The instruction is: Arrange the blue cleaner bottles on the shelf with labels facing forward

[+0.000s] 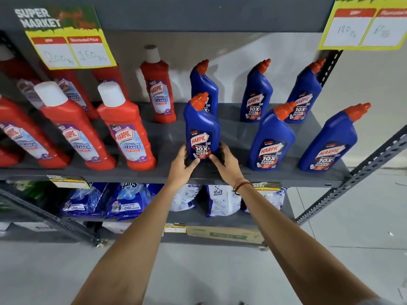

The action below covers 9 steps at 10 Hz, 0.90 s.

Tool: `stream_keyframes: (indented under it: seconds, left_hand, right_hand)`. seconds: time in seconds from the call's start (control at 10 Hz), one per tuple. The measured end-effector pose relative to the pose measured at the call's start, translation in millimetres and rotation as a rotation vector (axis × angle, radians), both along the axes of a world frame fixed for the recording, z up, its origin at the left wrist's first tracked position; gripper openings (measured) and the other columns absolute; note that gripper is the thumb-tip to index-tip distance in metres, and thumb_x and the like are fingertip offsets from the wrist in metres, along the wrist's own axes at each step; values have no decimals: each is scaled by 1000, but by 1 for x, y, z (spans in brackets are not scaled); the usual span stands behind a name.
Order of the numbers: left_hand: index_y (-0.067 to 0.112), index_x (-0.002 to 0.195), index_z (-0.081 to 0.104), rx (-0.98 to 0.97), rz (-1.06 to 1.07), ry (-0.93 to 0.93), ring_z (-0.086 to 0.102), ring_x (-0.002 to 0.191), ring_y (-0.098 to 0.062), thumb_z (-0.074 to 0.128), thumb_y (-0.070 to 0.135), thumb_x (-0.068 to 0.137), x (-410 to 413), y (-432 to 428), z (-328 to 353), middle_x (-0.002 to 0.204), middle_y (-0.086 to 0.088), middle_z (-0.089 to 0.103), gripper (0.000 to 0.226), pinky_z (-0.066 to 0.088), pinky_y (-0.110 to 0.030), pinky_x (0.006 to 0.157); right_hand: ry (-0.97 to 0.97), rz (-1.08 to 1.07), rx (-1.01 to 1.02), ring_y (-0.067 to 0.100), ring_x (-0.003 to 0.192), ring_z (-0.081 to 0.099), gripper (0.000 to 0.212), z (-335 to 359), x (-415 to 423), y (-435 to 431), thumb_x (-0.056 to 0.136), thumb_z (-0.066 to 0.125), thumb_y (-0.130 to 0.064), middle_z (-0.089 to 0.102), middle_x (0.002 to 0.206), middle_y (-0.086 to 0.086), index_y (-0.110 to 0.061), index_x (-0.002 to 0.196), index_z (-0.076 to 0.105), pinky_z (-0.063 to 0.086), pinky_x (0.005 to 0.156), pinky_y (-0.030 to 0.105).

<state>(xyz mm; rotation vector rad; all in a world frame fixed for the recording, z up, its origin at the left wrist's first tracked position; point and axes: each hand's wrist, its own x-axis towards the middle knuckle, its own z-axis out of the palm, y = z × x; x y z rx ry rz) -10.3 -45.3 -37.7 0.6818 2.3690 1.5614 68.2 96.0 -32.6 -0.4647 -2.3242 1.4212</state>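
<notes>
Several blue cleaner bottles with orange caps stand on the grey shelf. The front left bottle stands upright with its label facing me. My left hand holds its base from the left and my right hand holds it from the right. Directly behind it stands another blue bottle, its label mostly hidden. Two blue bottles stand at the back right, labels forward. Two more stand at the front right, labels forward.
Several red bathroom cleaner bottles fill the shelf's left half. Yellow price cards hang from the shelf above. Blue and white detergent pouches lie on the lower shelf. A perforated metal upright bounds the right side.
</notes>
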Motion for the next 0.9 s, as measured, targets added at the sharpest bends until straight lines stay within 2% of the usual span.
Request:
stream_keyframes:
  seconds: [0.1,0.2,0.3,0.5,0.7,0.8,0.9]
  left_hand:
    - [17,137,33,-23,42,114,55,120,-23,58,37,80,14,-3,-4,129,-7,60,65,35,-52,108]
    - [9,136,36,-24,82,185,56,119,-26,58,22,86,25,-6,-9,125,-13,62,57,33,-57,108]
    - [6,134,39,8,106,203,57,117,-26,59,11,87,29,-9,-13,124,-15,62,51,37,-56,106]
    - [8,135,37,49,77,118,55,119,-20,58,9,87,32,-10,-5,129,-13,59,52,38,-50,108]
    - [11,136,37,32,78,74,54,120,-20,58,11,88,30,-10,-5,130,-13,57,53,41,-45,106]
    - [10,136,37,129,188,108,54,119,-19,54,11,90,45,-15,4,133,-13,55,50,42,-38,105]
    - [11,130,44,249,276,207,55,115,-18,51,14,92,54,-14,17,128,-12,57,39,46,-40,101]
  right_hand:
    - [38,-17,-25,23,120,54,49,-2,11,-8,93,55,-17,56,131,14,-6,137,36,42,99,28]
    - [53,-32,-15,21,118,54,49,-2,19,-15,92,56,-15,56,129,14,-5,136,36,41,96,24]
    - [55,-30,-31,21,116,55,47,-2,23,-18,92,56,-15,57,127,13,-6,135,38,45,96,28]
    - [38,-50,-37,20,115,55,46,0,26,-22,92,56,-16,57,127,13,-6,133,39,45,93,26]
    - [6,-65,-60,22,116,55,47,2,28,-22,91,58,-19,58,127,12,-8,133,39,47,99,37]
    - [10,-140,-94,24,119,53,45,6,34,-26,92,58,-24,57,128,13,-8,132,44,47,101,44]
    - [100,-263,8,26,120,51,40,10,40,-26,95,52,-26,57,127,13,-7,130,48,45,101,46]
